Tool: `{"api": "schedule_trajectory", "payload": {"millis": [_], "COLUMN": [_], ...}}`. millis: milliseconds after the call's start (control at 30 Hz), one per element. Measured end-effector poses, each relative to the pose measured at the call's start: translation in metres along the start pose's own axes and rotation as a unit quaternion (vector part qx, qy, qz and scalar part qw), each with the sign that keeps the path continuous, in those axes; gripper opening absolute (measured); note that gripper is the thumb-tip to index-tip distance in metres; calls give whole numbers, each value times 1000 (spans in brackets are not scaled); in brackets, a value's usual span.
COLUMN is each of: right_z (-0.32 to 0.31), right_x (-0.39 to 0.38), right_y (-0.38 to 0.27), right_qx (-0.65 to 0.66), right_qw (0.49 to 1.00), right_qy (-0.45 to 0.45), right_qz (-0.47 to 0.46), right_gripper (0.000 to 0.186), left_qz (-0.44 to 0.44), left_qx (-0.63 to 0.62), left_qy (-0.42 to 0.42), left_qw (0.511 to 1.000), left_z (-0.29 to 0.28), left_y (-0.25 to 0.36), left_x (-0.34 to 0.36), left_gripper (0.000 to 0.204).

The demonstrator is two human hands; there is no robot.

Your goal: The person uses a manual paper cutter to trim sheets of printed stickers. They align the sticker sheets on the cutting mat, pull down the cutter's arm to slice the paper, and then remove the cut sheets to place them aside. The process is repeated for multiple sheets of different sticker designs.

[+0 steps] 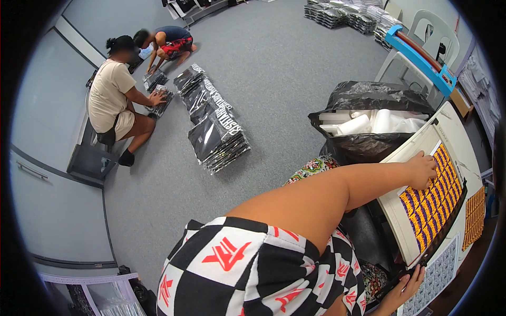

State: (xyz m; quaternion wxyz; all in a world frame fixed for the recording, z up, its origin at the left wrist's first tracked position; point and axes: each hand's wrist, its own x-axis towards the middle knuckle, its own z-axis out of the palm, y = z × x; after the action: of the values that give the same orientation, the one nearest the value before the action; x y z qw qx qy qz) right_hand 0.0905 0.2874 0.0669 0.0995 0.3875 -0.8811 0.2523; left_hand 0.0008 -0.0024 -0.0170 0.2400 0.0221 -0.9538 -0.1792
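A white paper trimmer (pixel 395 176) with a black edge bar lies at the right, bearing a sheet of small orange-and-purple printed labels (pixel 429 200). My left hand (pixel 421 168) rests on the upper part of that sheet, fingers bent and slightly apart. My right hand (pixel 408 284), low at the right, has its fingers curled on the trimmer's black bar near the sheet's lower end. An orange printed sheet (pixel 473 218) and a grey-blue printed sheet (pixel 427 279) lie beside the trimmer.
A black bag (pixel 353 95) of white rolls stands beyond the trimmer, near a white chair (pixel 437 26) and a blue roller device (pixel 421 63). Two other people (pixel 108 100) (pixel 168 42) crouch at left by bagged black garments (pixel 216 137). More stacks (pixel 327 13) lie at the back.
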Motion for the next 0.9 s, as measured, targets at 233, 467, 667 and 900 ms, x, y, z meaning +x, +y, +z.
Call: {"api": "schedule_trajectory", "payload": {"millis": [233, 467, 667, 900], "right_z": [4, 12, 11, 2], "right_x": [-3, -10, -9, 1], "right_y": [11, 40, 41, -1], "right_qx": [-11, -48, -52, -2], "right_qw": [1000, 998, 998, 1000], "right_qy": [-6, -34, -32, 13], "right_qz": [10, 38, 26, 11], "right_gripper": [39, 34, 33, 40], "left_qz": [-8, -5, 0, -3], "left_qx": [-4, -14, -8, 0], "left_qy": [-10, -1, -6, 0], "left_qw": [1000, 1000, 1000, 1000], "left_z": [-3, 0, -3, 0], "left_y": [1, 0, 2, -1], "left_x": [0, 0, 1, 1], "left_gripper": [31, 31, 30, 30]}}
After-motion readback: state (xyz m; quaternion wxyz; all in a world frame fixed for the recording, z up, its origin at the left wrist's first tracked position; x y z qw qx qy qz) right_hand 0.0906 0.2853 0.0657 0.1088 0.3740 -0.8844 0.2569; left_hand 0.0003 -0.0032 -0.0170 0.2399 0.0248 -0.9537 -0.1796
